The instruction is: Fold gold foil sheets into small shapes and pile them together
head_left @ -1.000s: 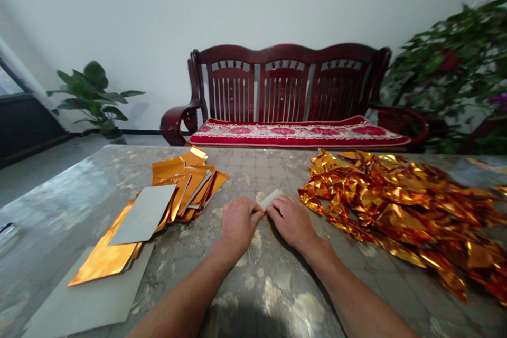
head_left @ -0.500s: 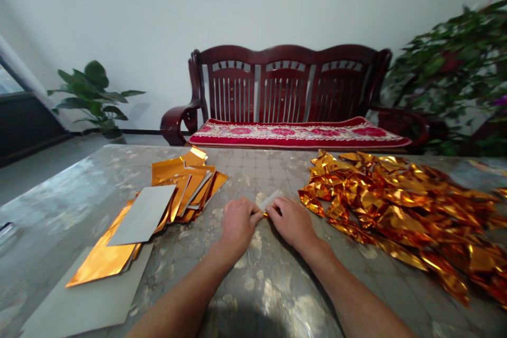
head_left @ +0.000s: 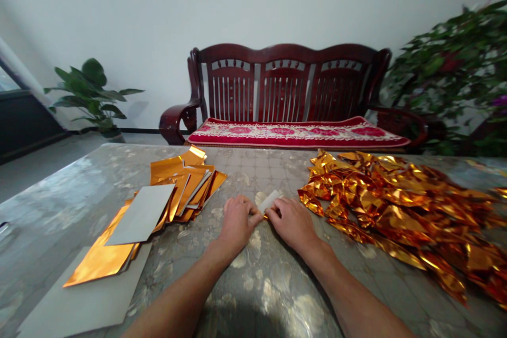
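Both hands meet over the middle of the table, fingertips close together. My left hand has thumb and fingers pinched at the near left end of a small sheet, pale on its upper face with a bit of gold at the near edge. My right hand pinches the same sheet from the right, its fingers curled. At the left lie gold foil sheets in a loose, fanned pile, with a pale sheet face up on top. A heap of crumpled, folded gold foil pieces covers the right side.
Under the left pile lies a large pale board on the patterned tabletop. Beyond the table stands a dark wooden bench with a red patterned cushion. Plants stand at the left and right.
The view has shifted very slightly. Both hands stay nearly where they were, and a little more of the pale sheet shows between them.
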A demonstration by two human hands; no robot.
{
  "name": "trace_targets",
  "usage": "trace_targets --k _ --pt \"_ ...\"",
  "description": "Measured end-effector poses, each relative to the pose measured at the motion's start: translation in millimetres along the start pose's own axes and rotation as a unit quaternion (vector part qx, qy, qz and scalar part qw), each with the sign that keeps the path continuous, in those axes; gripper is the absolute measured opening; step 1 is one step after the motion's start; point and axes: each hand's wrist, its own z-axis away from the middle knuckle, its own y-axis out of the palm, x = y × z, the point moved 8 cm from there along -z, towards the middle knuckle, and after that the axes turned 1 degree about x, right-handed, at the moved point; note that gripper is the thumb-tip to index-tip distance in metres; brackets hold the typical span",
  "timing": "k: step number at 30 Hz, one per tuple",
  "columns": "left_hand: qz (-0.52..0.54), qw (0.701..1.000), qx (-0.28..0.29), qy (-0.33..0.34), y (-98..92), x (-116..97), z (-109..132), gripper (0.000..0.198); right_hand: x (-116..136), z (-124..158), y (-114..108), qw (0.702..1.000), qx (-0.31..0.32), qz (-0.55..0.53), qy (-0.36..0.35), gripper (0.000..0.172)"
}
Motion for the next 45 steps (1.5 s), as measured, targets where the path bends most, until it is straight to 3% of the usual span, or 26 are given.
trace_targets --k 25,36,41,45 --pt "-0.030 0.999 -0.004 -0.044 -3.3 -4 -1 0.015 0 1 1 1.000 -0.006 0.022 0.010 0.019" --pt "-0.052 0.998 -0.008 -0.038 -3.7 -5 3 0.009 -16 -2 0 0.998 -0.002 0.023 0.061 0.022" --pt "-0.065 0.997 -0.035 -0.003 -9.6 -17 10 0.010 -16 -5 2 0.997 0.025 0.030 0.063 0.020" --pt "-0.118 0.986 -0.044 0.106 -7.5 -41 19 0.016 -15 -5 1 0.997 0.031 0.028 0.057 0.020"
